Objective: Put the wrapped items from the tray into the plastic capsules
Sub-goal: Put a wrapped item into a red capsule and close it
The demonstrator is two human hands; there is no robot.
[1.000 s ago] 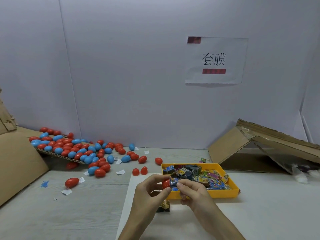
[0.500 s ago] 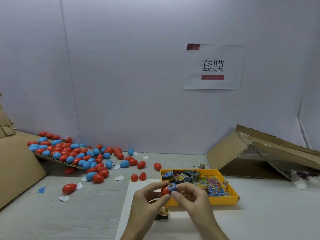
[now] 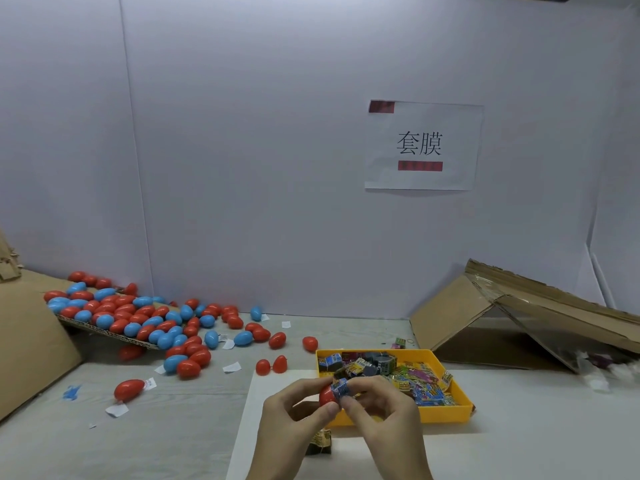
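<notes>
My left hand [image 3: 291, 415] grips a red capsule half [image 3: 326, 395] between thumb and fingers, just in front of the yellow tray [image 3: 450, 415]. My right hand [image 3: 379, 407] pinches a small blue wrapped item [image 3: 340, 389] against the open end of that half. The tray holds several colourful wrapped items [image 3: 412, 377]. Two red capsule halves [image 3: 272, 365] stand on the table to the tray's left. One more wrapped item [image 3: 320, 441] lies below my hands.
A pile of red and blue capsules [image 3: 138, 318] spreads over a cardboard sheet at the left. A lone red capsule [image 3: 129, 389] and paper scraps lie nearer. A collapsed cardboard box [image 3: 526, 323] is at the right. A white sheet [image 3: 519, 445] covers the table under the tray.
The camera has tipped upward, so the table sits lower in view. Both hands stay together in front of the tray, the blue wrapped item still against the red half.
</notes>
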